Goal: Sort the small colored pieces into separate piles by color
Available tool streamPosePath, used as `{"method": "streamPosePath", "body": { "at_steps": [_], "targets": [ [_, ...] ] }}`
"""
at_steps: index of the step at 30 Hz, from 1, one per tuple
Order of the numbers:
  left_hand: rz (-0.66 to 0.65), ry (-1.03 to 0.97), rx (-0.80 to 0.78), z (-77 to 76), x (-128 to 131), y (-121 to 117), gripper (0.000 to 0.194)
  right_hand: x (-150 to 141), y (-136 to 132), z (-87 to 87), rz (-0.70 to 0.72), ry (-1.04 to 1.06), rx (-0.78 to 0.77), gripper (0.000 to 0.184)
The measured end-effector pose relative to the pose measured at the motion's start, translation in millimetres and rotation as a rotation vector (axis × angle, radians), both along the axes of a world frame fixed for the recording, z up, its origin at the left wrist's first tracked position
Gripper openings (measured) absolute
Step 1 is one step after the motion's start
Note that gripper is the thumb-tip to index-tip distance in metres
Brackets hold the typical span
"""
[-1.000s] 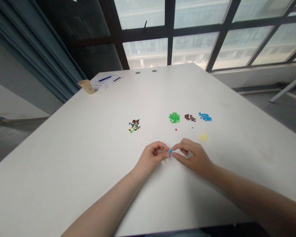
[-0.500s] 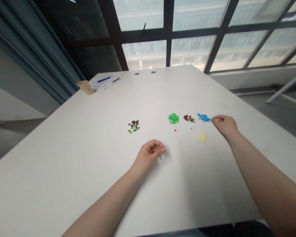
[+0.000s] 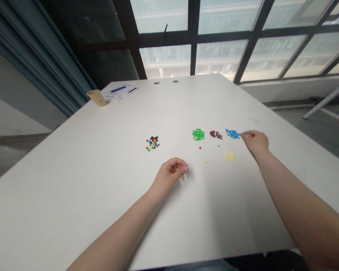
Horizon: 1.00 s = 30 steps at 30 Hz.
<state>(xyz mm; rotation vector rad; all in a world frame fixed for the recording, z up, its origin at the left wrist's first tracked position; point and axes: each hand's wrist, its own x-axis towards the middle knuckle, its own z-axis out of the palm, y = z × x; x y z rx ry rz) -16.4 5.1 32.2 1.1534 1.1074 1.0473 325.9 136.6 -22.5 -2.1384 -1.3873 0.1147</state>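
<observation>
My right hand [image 3: 255,141] reaches to the right edge of a pile of small blue pieces [image 3: 232,133]. Its thumb and forefinger are pinched on what looks like one small blue piece. My left hand [image 3: 173,168] hovers low over the table, fingers curled and the thumb closed towards the forefinger. Whether a tiny piece sits between them cannot be made out. Left of the blue pile lie brown pieces [image 3: 216,134] and green pieces [image 3: 198,134]. A pale yellow pile [image 3: 230,156] is nearer me. Small yellow bits [image 3: 205,162] rest right of my left hand.
A mixed-colour heap [image 3: 152,143] lies on the white table [image 3: 101,158]. One red piece [image 3: 200,148] and a tiny dark piece [image 3: 218,146] lie apart. At the far left edge stand a paper cup [image 3: 96,98] and papers [image 3: 120,92] with a blue pen [image 3: 118,89].
My hands were together around a small blue piece. My right hand then moved forward and right to the blue pile. Small yellow bits now show on the table. My left hand has barely moved.
</observation>
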Motion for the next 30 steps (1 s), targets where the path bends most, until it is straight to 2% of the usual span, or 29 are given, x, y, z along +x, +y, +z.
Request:
{"method": "streamPosePath", "body": {
  "at_steps": [14,16,18,21,24,27,30],
  "targets": [
    [0.023,0.049,0.042,-6.9,-5.2,4.2,0.022,-2.1,0.3,1.6,0.05,-0.015,-0.063,0.029],
    [0.059,0.083,0.075,-6.0,-13.2,9.4,0.022,-1.2,0.1,1.7,0.056,-0.01,-0.063,0.028],
    [0.158,0.133,0.13,-3.0,-29.3,17.9,0.021,-0.7,-1.1,2.9,0.057,-0.002,-0.058,0.028],
    [0.456,0.312,0.26,2.1,-66.4,32.9,0.023,-3.0,-5.9,8.6,0.066,0.029,-0.005,0.032],
    [0.637,0.732,0.396,1.9,-101.9,44.5,0.029,-13.3,-15.1,19.6,0.098,0.068,0.083,0.034],
    [0.579,0.956,0.367,-5.5,-117.3,50.0,0.024,-34.3,-29.4,34.0,0.191,0.092,0.143,0.032],
    [0.437,1.051,0.315,-14.9,-114.0,52.1,0.021,-62.5,-48.3,47.5,0.388,0.084,0.226,0.029]
  ]
}}
